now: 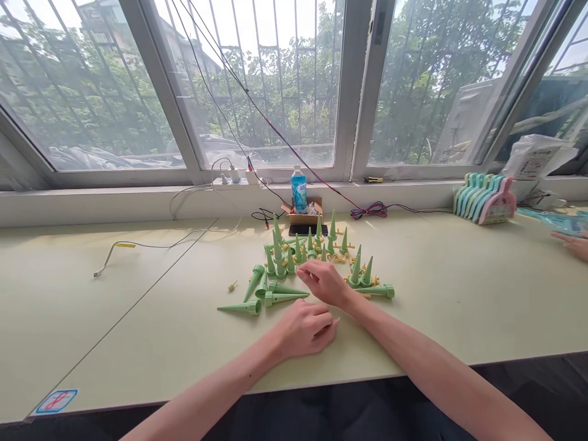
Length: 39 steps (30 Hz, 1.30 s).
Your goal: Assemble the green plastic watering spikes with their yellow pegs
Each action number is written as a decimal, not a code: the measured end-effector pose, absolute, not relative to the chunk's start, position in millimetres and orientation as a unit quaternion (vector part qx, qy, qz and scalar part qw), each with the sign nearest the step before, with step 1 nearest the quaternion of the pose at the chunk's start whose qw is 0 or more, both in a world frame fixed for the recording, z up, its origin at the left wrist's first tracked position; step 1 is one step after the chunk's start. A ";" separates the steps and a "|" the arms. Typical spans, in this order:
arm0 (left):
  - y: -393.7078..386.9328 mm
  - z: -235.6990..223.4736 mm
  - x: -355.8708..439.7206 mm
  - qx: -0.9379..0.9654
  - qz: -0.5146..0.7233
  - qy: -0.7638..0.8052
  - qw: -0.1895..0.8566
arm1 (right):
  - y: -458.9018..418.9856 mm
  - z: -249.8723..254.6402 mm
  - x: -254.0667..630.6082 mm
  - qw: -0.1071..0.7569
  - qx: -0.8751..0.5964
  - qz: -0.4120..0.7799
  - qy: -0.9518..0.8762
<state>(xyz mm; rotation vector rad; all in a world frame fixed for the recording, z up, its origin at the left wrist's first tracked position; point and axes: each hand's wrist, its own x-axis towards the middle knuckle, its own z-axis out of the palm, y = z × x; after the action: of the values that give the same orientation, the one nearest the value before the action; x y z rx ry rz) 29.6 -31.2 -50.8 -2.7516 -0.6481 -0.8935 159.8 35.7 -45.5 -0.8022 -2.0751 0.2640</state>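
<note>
My left hand point(309, 327) rests low over the table near its front edge, fingers curled in; whatever they may hold is hidden. Crossing just beyond it, my right hand point(324, 280) has its fingers drawn together beside the upright green plastic spikes point(290, 263); I cannot make out anything in them. Several green spikes lie on their sides to the left, among them one spike point(241, 307) with a ribbed cap. Another lying spike point(379, 291) is right of my right hand. Small yellow valve pieces point(342, 258) are scattered among the spikes, and a single yellow piece point(232, 286) lies apart.
Behind the spikes are a black phone point(301, 230), a small cardboard box point(305, 217) and a blue bottle point(299, 191). A white cable point(151, 244) runs along the left. At right are pastel hangers point(484, 199) and another person's hand point(574, 245) beside blue items.
</note>
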 end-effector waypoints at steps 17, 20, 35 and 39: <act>-33.9 -48.9 26.7 -0.880 -0.419 -0.106 0.195 | 17.7 -56.6 144.2 0.396 -0.247 -0.018 -0.884; -35.7 -47.4 24.1 -0.875 -0.416 -0.118 0.216 | 15.1 -54.8 146.8 0.382 -0.227 0.000 -0.896; 34.3 9.4 -91.6 -0.702 -0.295 -0.646 -0.048 | -5.2 -52.7 150.6 0.299 -0.229 0.044 -0.925; 58.6 8.1 -94.7 -0.697 -0.142 -0.684 -0.163 | -5.2 -53.8 147.6 0.294 -0.239 0.058 -0.924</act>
<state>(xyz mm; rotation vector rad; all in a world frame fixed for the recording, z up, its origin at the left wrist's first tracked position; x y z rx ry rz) -94.7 58.6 8.1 -2.4492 -2.4042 -0.4996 147.6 -5.2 -53.8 -0.6368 -2.4599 0.1551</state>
